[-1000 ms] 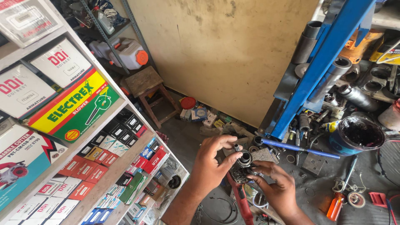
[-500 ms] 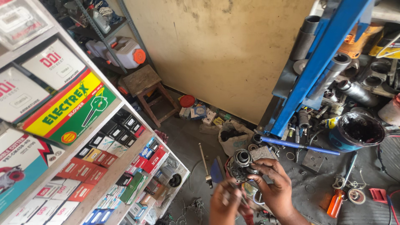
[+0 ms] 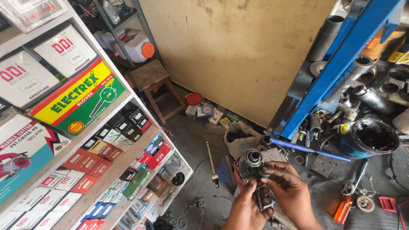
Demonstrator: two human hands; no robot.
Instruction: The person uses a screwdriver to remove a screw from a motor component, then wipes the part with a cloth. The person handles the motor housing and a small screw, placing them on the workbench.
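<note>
My right hand (image 3: 289, 187) grips a greasy metal machine part (image 3: 251, 164) with a round bearing-like collar on top. It holds the part low in the head view, above the workshop floor. My left hand (image 3: 246, 208) comes up from below with its fingers closed on the lower end of the same part, where a thin metal piece shows between the two hands. Both hands are smeared with dark grease.
White shelves (image 3: 106, 179) with boxed spare parts fill the left. A blue steel press frame (image 3: 336, 64) leans at the right over a cluttered bench with a black grease tub (image 3: 371, 136). A wooden stool (image 3: 153, 81), a hammer (image 3: 211, 162) and scattered tools lie on the floor.
My left hand came off the top of the part and dropped below it, now gripping its lower end. The right hand has risen slightly with the part.
</note>
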